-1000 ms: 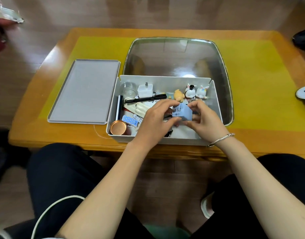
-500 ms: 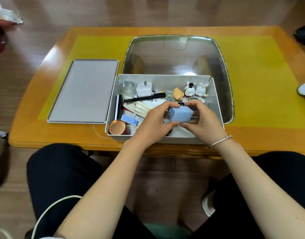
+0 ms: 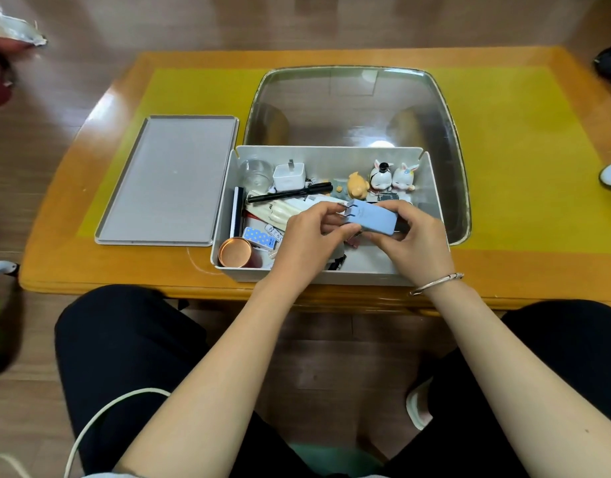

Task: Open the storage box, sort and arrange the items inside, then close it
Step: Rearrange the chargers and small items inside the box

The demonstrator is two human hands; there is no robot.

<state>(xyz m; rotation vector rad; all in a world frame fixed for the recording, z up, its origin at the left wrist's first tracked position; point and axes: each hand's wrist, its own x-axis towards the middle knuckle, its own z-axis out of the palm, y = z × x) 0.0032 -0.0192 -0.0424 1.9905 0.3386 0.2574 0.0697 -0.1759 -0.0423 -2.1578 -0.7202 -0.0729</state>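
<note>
Head view: both hands meet over the open box, holding one charger between them.
Left hand [image 3: 306,241]: thumb and fingers curled, pinching the pronged end of the charger; fingertips lie against the metal prongs.
Right hand [image 3: 412,241]: fingers curled round the other end of the charger, thumb beneath it; a bracelet [image 3: 437,282] sits on the wrist.
Charger [image 3: 373,220]: pale blue, flat, held level above the middle of the box, prongs pointing left.
Box [image 3: 431,188]: grey, rectangular, lid off, standing at the near edge of the counter.
Box contents, rear row: clear cup [image 3: 255,174] in the left corner, white plug [image 3: 289,177] just beside it, orange figure [image 3: 358,186], two rabbit figures [image 3: 393,175] toward the right.
Box contents, middle: black pen [image 3: 290,194] lying crosswise in front of the plug.
Box contents, near left: copper tin [image 3: 234,252] in the corner, blue dotted pack [image 3: 259,238] just beside it.
Lid [image 3: 166,179]: grey, flat on the counter, just left of the box.
Tray [image 3: 352,101]: large, clear, behind the box and partly under it.
Counter [image 3: 521,263]: orange wood with a yellow mat.
Person: seated, dark trousers, knees either side of the counter's near edge.
</note>
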